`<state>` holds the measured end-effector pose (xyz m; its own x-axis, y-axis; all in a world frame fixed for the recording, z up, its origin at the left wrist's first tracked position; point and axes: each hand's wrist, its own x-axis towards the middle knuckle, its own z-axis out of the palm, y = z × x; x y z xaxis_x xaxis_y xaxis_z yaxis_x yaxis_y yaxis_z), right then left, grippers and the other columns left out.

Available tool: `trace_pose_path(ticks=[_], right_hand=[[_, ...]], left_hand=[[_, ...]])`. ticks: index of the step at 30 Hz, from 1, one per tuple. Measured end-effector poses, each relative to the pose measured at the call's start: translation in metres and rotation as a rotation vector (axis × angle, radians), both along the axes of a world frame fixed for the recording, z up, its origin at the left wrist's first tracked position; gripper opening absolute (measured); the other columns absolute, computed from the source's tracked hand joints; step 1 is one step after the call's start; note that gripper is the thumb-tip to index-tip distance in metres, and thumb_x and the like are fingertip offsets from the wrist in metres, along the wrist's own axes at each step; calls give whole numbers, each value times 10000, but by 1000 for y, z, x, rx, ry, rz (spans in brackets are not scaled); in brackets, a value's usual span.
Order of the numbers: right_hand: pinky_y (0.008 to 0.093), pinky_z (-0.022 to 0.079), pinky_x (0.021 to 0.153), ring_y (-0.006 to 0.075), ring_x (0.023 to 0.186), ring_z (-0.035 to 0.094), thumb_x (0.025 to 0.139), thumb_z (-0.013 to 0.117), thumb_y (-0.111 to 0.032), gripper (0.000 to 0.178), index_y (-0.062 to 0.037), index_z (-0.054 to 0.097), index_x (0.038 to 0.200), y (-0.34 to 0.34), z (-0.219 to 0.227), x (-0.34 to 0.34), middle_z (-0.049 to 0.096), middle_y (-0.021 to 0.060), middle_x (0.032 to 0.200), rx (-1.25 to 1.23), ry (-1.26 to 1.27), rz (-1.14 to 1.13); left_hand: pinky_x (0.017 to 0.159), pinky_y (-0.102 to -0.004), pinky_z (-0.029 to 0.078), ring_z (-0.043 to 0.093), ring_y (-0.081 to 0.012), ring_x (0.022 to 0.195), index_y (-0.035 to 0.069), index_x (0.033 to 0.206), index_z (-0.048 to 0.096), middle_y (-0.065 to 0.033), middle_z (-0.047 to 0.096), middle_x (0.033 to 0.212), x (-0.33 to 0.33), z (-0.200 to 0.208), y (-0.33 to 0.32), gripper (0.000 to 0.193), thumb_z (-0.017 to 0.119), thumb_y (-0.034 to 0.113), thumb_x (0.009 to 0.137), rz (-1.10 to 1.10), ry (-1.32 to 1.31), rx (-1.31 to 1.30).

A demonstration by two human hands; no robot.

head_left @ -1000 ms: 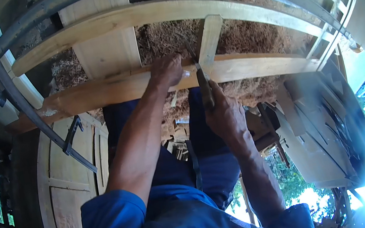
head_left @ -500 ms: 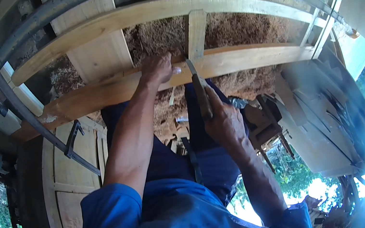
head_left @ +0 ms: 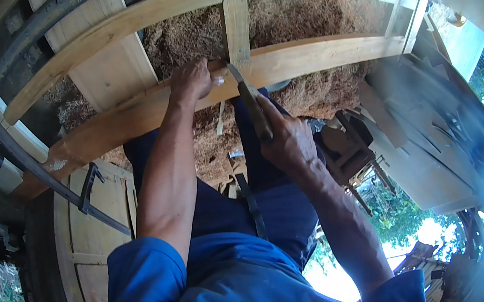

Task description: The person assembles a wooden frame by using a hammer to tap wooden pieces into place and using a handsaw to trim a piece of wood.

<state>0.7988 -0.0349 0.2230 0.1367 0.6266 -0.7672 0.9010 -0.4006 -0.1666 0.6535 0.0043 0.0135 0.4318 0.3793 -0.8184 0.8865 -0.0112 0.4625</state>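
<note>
My left hand (head_left: 191,81) is closed over the upper edge of a long wooden board (head_left: 316,55), its thumb on the board's near face. What lies under its curled fingers is hidden. My right hand (head_left: 289,142) grips a wooden-handled bladed tool (head_left: 253,107), seen nearly edge-on, so its exact kind is unclear. The narrow pale blade points away from me. Its tip meets the board close to the foot of a short wooden crosspiece (head_left: 237,29), just right of my left hand.
A second long rail (head_left: 165,10) runs beyond the board, joined by the crosspiece. Brown shavings (head_left: 296,18) cover the ground. A metal bar clamp (head_left: 84,192) slants at the left beside a panelled wooden door (head_left: 99,221). Sheets and offcuts (head_left: 421,139) lean at the right.
The board, rails and both hands appear slightly higher and further left in the picture. Both hands keep their grips, and the blade stays by the crosspiece's foot.
</note>
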Motion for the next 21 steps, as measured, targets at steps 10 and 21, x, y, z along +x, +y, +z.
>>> trace_pose_path(ticks=[10,21], right_hand=[[546,525,648,454,725,666,958,527,-286,336,-185,584,1274,23,-6,-2,682,241,796,-163,37,-39],[582,529,708,471,777,666,931,549,-269,475,-126,506,1383,-14,-84,9,685,260,836,54,60,-17]], left_hand=[[951,-474,501,668,-332,1097,13,1207,581,-195,688,1172,5,6,-17,687,745,546,805,24,28,-41],[908,-498,511,661,-314,1098,41,1212,570,-169,681,1169,-2,-12,-2,705,734,580,788,-125,-27,32]])
